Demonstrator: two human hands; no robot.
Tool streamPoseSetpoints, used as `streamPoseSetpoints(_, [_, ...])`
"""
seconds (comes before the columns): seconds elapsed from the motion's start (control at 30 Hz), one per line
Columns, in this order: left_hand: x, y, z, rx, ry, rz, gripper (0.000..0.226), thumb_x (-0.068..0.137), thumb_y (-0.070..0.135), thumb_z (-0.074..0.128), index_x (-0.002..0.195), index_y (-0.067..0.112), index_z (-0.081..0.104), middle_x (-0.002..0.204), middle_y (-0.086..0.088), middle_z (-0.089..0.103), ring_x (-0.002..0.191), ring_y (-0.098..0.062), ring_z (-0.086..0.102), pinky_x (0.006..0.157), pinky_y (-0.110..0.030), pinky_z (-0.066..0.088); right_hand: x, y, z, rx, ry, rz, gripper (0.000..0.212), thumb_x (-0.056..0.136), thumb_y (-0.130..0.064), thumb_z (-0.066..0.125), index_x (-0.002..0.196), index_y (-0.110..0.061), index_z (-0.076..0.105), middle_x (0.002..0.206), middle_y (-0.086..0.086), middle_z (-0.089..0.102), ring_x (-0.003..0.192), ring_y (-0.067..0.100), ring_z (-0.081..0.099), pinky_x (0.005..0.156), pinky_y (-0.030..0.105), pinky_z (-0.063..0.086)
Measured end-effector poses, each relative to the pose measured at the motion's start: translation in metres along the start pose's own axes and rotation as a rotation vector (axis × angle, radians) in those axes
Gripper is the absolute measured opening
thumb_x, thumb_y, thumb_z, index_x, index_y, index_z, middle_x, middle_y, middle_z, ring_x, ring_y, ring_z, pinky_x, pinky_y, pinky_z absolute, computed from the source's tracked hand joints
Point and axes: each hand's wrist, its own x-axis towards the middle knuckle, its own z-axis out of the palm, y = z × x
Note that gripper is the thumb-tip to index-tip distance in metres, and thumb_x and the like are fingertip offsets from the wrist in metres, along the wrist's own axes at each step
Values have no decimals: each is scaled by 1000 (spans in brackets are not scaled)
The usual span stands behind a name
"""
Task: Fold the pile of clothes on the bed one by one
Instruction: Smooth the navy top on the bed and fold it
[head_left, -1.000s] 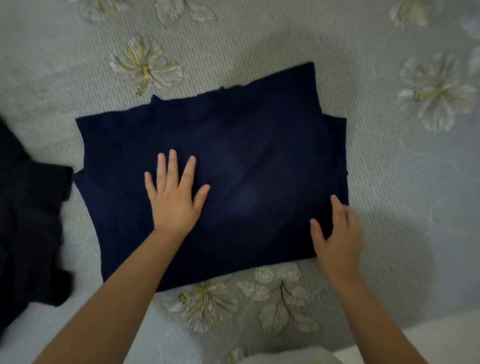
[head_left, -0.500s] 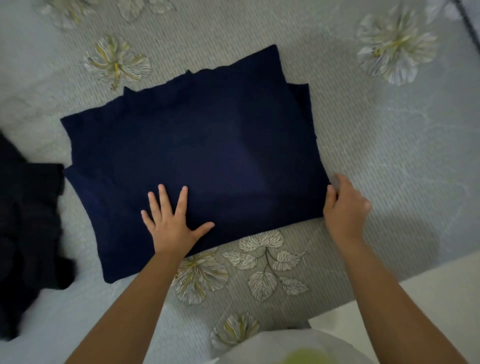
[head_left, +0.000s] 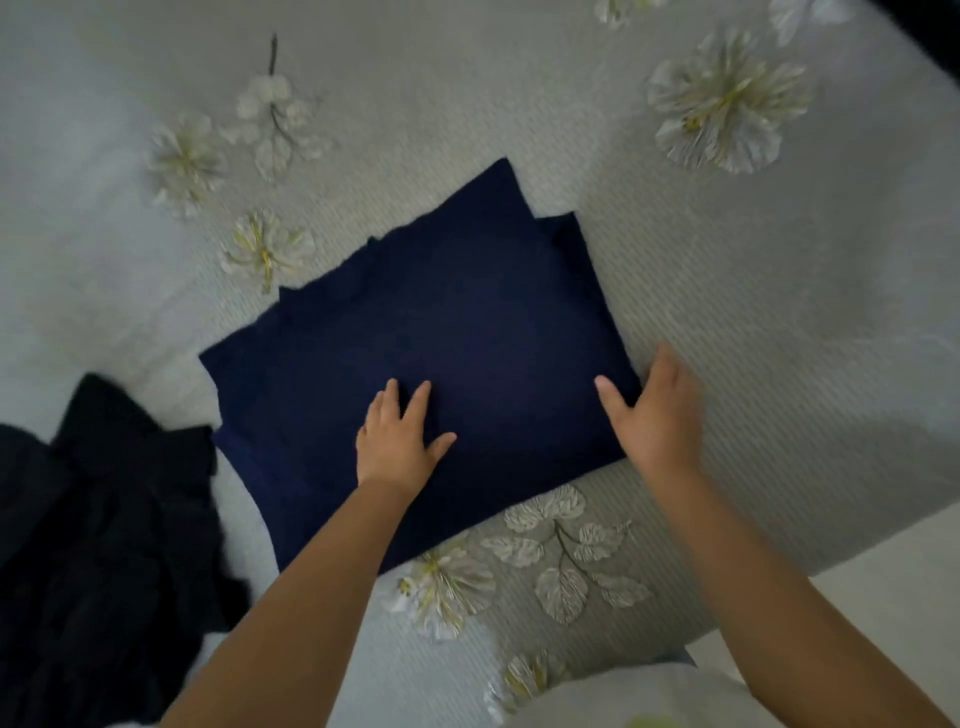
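Note:
A folded navy garment (head_left: 441, 332) lies flat on the bed, roughly in the middle of the view. My left hand (head_left: 397, 441) presses down on its near part, fingers apart, holding nothing. My right hand (head_left: 657, 415) is at the garment's right edge, near the front corner. Its thumb lies on top of the cloth and its fingers wrap down over the edge. A crumpled pile of black clothes (head_left: 104, 519) sits at the left, touching the navy garment's left side.
The bed cover (head_left: 753, 312) is pale grey with raised white flowers and leaves. The bed's edge runs diagonally at the lower right, with pale floor (head_left: 893, 582) beyond it. My light top shows at the bottom edge.
The view shifted, so the garment sits lower and more to the right. My left hand slid toward the garment's middle. My right hand spread from a closed grip at the corner, thumb now on top.

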Motion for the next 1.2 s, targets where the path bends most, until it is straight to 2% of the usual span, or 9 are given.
streamPoseSetpoints(0.23, [80, 86, -74, 210, 150, 369, 57, 97, 25, 42, 147, 26, 15, 155, -3, 10, 140, -26, 15, 108, -40, 27, 11, 0, 6, 59, -11, 63, 68, 83, -38, 63, 134, 0, 38, 121, 19, 53, 111, 32, 51, 91, 37, 41])
streamPoseSetpoints(0.4, [125, 146, -107, 358, 104, 463, 79, 87, 3, 50, 147, 29, 6, 155, -5, 1, 125, -28, 40, 77, -32, 42, 10, 0, 4, 57, -72, 65, 68, 86, -44, 57, 139, -9, 33, 131, 8, 51, 113, 27, 46, 90, 31, 38])
streamPoseSetpoints(0.47, [136, 158, -110, 373, -42, 545, 83, 84, 1, 52, 147, 31, 6, 156, -3, -2, 134, -24, 31, 91, -32, 42, 12, 0, 3, 64, -78, 60, 67, 87, -44, 55, 138, -8, 34, 130, 10, 51, 113, 27, 47, 93, 31, 35])
streamPoseSetpoints(0.57, [147, 161, -113, 391, -233, 594, 85, 83, 10, 61, 147, 27, 8, 156, -2, 5, 140, -19, 18, 109, -27, 20, 15, 0, 1, 88, -96, 67, 65, 87, -47, 53, 137, -10, 34, 129, 9, 51, 113, 22, 49, 93, 28, 38])
streamPoseSetpoints(0.7, [152, 147, -118, 310, -261, 615, 75, 82, 18, 67, 144, 19, 25, 148, -1, 29, 136, -19, 28, 109, -25, 20, 9, -4, 5, 104, -150, 53, 57, 90, -47, 49, 133, -12, 37, 125, 5, 51, 107, 16, 53, 84, 25, 43])
streamPoseSetpoints(0.8, [146, 129, -114, 168, -180, 684, 46, 84, 16, 65, 128, 16, 50, 122, -7, 50, 116, -20, 45, 97, -22, 29, 1, -7, 8, 170, -72, 31, 36, 90, -39, 52, 108, -7, 54, 96, 6, 62, 78, 14, 53, 67, 26, 43])
streamPoseSetpoints(0.93, [118, 88, -120, 140, 31, 755, 34, 81, 10, 66, 115, 8, 61, 96, -13, 48, 93, -22, 43, 88, -26, 34, -24, -21, 8, 150, 36, -92, 30, 92, -33, 52, 102, -5, 57, 66, -8, 44, 56, 6, 37, 53, 19, 28])
streamPoseSetpoints(1.1, [71, -2, -117, 184, 191, 767, 38, 83, 4, 63, 120, 3, 57, 113, -24, 49, 102, -35, 50, 86, -33, 36, -77, -67, 26, 58, 9, -196, 36, 95, -34, 46, 121, -11, 53, 113, 4, 60, 100, 18, 56, 79, 26, 41])
streamPoseSetpoints(1.2, [48, -61, -110, 186, 308, 765, 36, 83, -2, 59, 118, 0, 57, 114, -25, 49, 99, -36, 52, 78, -26, 31, -120, -101, 50, -76, 11, -236, 34, 95, -33, 44, 121, -12, 52, 113, 5, 58, 101, 20, 55, 79, 28, 43])
